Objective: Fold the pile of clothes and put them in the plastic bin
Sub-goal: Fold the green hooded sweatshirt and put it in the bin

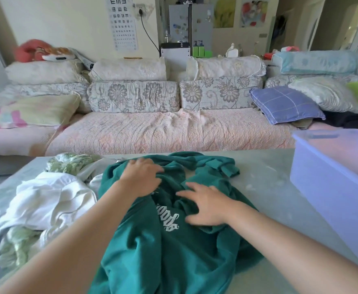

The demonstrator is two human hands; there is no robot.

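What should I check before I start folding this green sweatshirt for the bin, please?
1. Green sweatshirt spread flat: not ok, bunched and creased.
2. Hands placed: ok, left hand and right hand rest open on it.
3. Clear of the pile: not ok, its left edge lies against the white garment.
4. Bare table for folding: ok, to its right.
5. Plastic bin open at the top: ok; room inside: cannot tell.

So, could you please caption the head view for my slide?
Left hand and right hand rest on a crumpled green sweatshirt; white clothes left, plastic bin right.
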